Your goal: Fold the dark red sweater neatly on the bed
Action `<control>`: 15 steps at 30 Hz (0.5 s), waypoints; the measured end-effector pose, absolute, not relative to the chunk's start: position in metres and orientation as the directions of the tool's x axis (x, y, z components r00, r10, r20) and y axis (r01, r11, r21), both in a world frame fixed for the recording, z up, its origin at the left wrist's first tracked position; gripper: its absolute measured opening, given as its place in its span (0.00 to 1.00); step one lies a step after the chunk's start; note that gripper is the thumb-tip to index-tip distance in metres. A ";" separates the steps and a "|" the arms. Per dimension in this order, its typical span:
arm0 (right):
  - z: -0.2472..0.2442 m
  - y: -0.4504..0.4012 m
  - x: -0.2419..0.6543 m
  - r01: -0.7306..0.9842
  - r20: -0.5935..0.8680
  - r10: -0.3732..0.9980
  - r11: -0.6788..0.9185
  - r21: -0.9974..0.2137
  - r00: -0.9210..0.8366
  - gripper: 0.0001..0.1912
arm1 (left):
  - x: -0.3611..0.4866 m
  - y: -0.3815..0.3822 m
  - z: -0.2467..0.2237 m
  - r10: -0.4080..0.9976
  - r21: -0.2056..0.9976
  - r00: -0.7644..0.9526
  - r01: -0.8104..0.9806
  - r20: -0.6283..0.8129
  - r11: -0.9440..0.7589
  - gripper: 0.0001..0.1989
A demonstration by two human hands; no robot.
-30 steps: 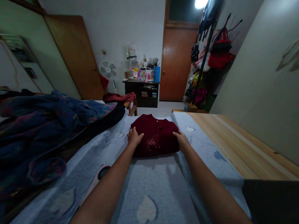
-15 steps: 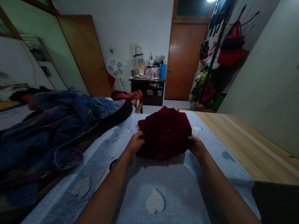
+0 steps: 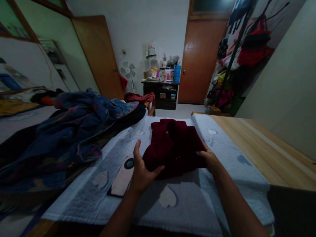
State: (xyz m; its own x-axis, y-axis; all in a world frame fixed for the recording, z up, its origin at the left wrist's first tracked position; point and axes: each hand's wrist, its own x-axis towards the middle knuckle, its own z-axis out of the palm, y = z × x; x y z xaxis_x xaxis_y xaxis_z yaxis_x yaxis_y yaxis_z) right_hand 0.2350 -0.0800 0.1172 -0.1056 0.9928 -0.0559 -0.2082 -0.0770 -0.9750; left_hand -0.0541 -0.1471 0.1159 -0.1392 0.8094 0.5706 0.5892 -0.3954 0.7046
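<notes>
A dark red garment (image 3: 172,148) lies in a folded bundle on a pale blue cloth with heart shapes (image 3: 168,197). At its near left side is my left hand (image 3: 143,174), thumb and fingers spread wide, with the thumb against the fabric. My right hand (image 3: 211,159) pinches the garment's right edge, thumb on top and the other fingers hidden beneath. A phone-like pink object with a round dark ring (image 3: 123,176) lies left of my left hand.
A heap of blue patterned clothes (image 3: 84,115) spreads along the left. Bare light wood (image 3: 256,141) borders the cloth on the right. Farther back are a white fan (image 3: 127,69), a dark cabinet (image 3: 168,102), a brown door (image 3: 197,62) and hanging bags (image 3: 256,49).
The garment has come down from a raised bundle to lie flatter on the cloth. My left hand has let go and spread open, nearer to me. My right hand still grips the right edge.
</notes>
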 end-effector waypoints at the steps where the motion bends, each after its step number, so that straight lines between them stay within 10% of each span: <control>1: 0.116 -0.083 0.233 -0.139 -0.075 0.985 -0.097 -0.986 -0.155 0.35 | -0.057 -0.148 0.120 0.790 0.651 -0.099 0.633 0.605 -0.419 0.54; 8: 0.113 -0.096 0.206 0.402 -0.137 0.873 0.073 -0.913 -0.468 0.17 | -0.061 -0.146 0.111 0.984 0.554 0.156 0.814 0.084 -0.176 0.28; 15: 0.114 -0.075 0.192 0.320 0.087 0.972 0.156 -0.935 -0.220 0.23 | -0.050 -0.158 0.118 0.957 0.513 0.287 0.828 -0.038 -0.228 0.23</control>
